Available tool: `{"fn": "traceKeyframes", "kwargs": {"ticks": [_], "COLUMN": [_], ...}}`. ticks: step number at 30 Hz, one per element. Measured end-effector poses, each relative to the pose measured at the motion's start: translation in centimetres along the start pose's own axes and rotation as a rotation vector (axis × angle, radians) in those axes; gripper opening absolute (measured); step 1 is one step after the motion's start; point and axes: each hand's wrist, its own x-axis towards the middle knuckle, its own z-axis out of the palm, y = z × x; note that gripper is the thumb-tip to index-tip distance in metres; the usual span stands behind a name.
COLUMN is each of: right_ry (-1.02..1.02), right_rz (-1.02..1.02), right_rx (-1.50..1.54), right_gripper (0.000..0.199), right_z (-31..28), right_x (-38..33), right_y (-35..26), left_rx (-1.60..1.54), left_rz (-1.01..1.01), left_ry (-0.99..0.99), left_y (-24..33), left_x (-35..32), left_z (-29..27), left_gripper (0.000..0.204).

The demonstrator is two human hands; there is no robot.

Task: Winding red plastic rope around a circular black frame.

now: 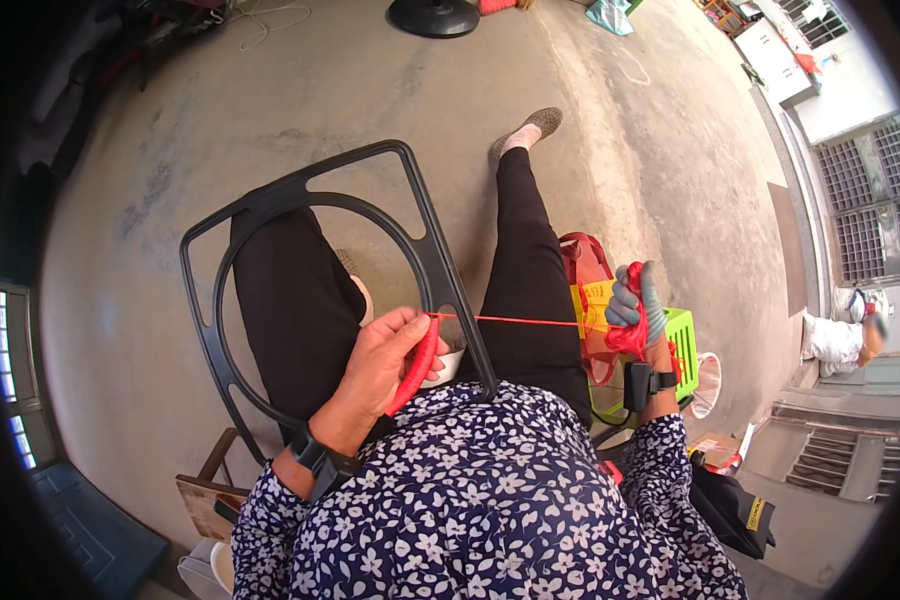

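A black frame [270,200], square outside with a ring inside, rests across my lap. My left hand [385,360] grips the ring where red cord wraps [417,368] cover it. A taut red cord [520,321] runs from that spot to my right hand [635,305]. That hand wears a grey glove and is closed on a bunch of the same red cord, held out over my right thigh. Both wrists carry black bands.
A green crate [682,345] and a red bag [585,260] stand by my right leg. A black bag [735,510] lies at the lower right. Another person [840,340] crouches at the far right. A round black base [433,17] sits on the concrete floor ahead.
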Motion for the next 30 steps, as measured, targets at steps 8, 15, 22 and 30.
{"fn": "traceKeyframes", "kwargs": {"ticks": [8,15,22,30], "right_ry": [0.253,0.203,-0.203,-0.357], "right_rz": [-0.039,-0.48,0.518,0.088], "right_rx": [-0.145,-1.023,0.07,-0.674], "right_gripper": [0.041,0.031,0.032,0.053], "right_z": [7.7,14.5,18.2,16.8], "right_x": [3.7,10.8,9.3,7.5], "right_y": [2.2,9.9,11.8,10.8], "left_rx": [-0.043,-0.061,-0.22,-0.089], "left_rz": [0.031,-0.073,-0.201,0.027], "left_ry": [0.056,-0.028,-0.07,0.061], "left_y": [0.4,0.3,-0.2,-0.2], "left_x": [0.3,0.5,0.4,0.9], "left_z": [0.3,0.6,0.1,0.6], "left_gripper": [0.017,0.018,0.018,0.015]}}
